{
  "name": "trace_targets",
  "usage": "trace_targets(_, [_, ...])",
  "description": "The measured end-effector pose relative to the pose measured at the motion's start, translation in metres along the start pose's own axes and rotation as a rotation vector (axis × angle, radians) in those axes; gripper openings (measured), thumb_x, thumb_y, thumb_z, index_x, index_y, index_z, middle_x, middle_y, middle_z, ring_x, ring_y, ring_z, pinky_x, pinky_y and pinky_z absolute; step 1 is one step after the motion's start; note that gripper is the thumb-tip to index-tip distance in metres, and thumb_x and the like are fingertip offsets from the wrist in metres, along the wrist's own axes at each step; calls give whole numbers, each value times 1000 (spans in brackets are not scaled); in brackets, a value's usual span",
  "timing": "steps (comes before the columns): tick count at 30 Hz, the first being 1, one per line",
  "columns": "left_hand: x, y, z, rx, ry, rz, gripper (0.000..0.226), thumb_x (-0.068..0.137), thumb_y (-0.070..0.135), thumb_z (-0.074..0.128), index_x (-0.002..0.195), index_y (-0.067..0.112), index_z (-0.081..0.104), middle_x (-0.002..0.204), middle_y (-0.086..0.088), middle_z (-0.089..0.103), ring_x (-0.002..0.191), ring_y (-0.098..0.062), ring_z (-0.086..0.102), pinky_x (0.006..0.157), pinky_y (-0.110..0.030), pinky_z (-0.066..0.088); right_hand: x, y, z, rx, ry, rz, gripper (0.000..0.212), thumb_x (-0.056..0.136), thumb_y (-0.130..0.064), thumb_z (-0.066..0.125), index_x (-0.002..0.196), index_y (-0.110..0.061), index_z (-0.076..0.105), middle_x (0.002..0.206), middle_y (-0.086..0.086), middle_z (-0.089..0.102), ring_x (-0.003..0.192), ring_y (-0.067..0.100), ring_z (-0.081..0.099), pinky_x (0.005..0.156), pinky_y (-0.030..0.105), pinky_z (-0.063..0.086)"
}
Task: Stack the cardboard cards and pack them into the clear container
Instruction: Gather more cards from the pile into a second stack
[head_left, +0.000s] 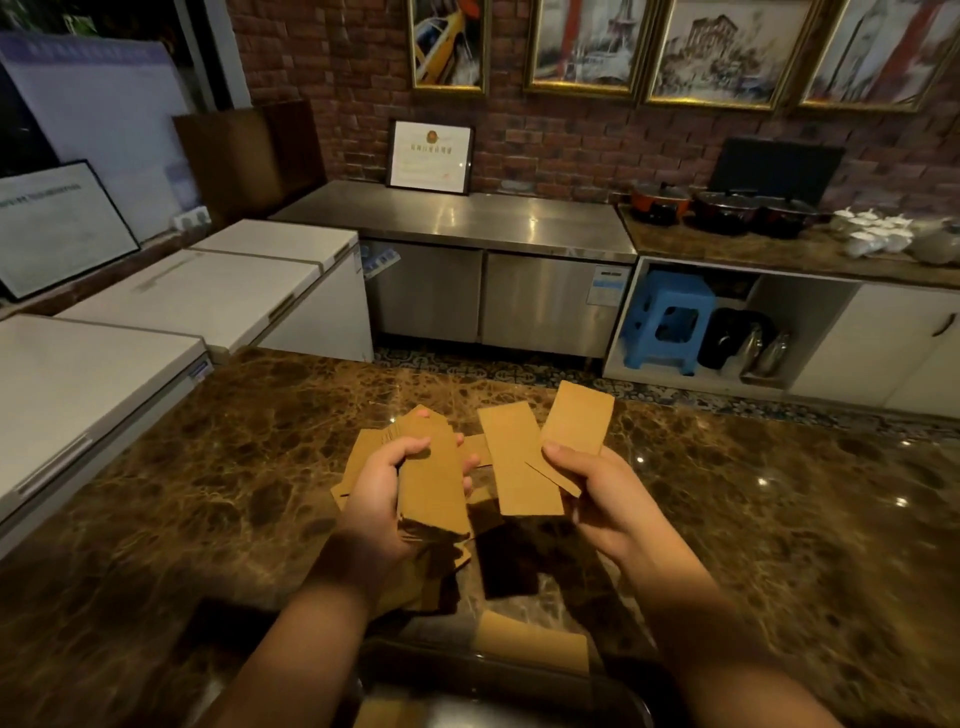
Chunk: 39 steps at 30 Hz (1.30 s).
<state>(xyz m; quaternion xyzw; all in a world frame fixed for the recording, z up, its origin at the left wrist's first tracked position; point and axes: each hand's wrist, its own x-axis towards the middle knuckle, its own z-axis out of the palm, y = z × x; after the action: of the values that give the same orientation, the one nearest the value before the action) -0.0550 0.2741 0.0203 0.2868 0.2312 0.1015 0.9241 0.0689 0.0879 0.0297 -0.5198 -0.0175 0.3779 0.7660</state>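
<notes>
**Mid-stack: merging loose cards into the left-hand pile**

Left hand (387, 493) grips the stack of cards (434, 483), thumb across the top face, fingers curled round the far edge. Right hand (597, 499) pinches two cards (550, 457) between thumb and fingers, fanned apart, not aligned.

To do this step well, I'd say:
- square the two right-hand cards against each other first, then lay them flat on the stack
- loosen the left thumb just enough to let them slide under, keep the fingers as a stop on the far edge
- tap the stack's short edge on the tabletop (779, 519) to even it out; the bottom looks ragged

Pose: both forearms reach in from below, hands raised above the tabletop, palms turned roughly toward each other, close but not touching.

More loose cards (530, 636) lie on the tabletop under and near the hands. The clear container (597, 691) sits at the near edge, right below the forearms; blurred, contents hard to tell.
</notes>
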Motion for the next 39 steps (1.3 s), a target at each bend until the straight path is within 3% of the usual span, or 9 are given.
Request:
trace_targets(5, [-23,-8,14,79,-204,128,70,75,4,83,135,25,53,144,11,53,128,8,50,100,-18,49,-39,-8,5,-10,-68,-117,34,89,-3,68,122,-9,62,108,11,78,99,26,75,70,36,63])
trace_targets(9, [-36,-12,32,236,-156,97,19,88,39,68,85,30,84,85,3,81,74,-13,77,54,-28,60,-58,-9,8,-180,-80,-328,47,80,-10,77,124,-9,63,115,12,75,107,30,72,86,45,61])
trace_targets(15, [-42,-8,37,282,-77,100,28,91,41,63,115,33,75,114,-12,76,93,-32,76,67,-41,60,-83,-8,4,-734,-295,-946,33,72,-16,85,103,-26,76,113,-6,76,129,25,56,104,33,48])
trace_targets(19, [-48,-10,37,313,-67,36,30,90,50,61,117,43,73,123,-11,68,107,-42,67,76,-52,60,-85,2,4,-945,-311,-1127,32,65,-27,86,93,-14,79,116,10,69,126,38,47,105,51,40])
trace_targets(25, [-65,-22,40,295,-152,-52,30,38,29,92,63,19,79,64,-9,74,53,-24,72,47,-37,56,-83,12,10,-1049,-222,-1020,35,79,-13,84,112,-23,77,131,1,59,134,26,42,110,45,37])
trace_targets(28, [-59,-17,36,272,-149,-15,55,37,18,85,91,22,77,74,-12,76,59,-27,74,48,-38,55,-82,9,5,-1109,-176,-983,44,88,-4,73,125,-27,68,141,-4,58,142,23,36,114,31,29])
trace_targets(31, [-57,-15,33,152,-269,83,63,56,12,74,111,42,73,109,-14,78,89,-34,76,62,-50,58,-80,9,2,-1052,-93,-899,45,93,5,63,127,-23,67,134,-5,64,132,11,52,111,33,43])
trace_targets(35, [-52,-15,24,-76,-294,148,66,72,0,60,128,36,60,118,-21,73,97,-38,72,73,-51,58,-84,9,4,-804,-37,-686,31,96,-10,62,105,-39,68,103,-10,75,97,6,70,80,25,59])
trace_targets(39, [-52,-10,23,-155,-264,170,69,74,4,64,136,31,50,113,-26,72,94,-37,71,75,-46,60,-84,6,0,-535,-96,-428,28,94,-24,63,121,-23,59,99,8,78,76,24,74,59,26,56])
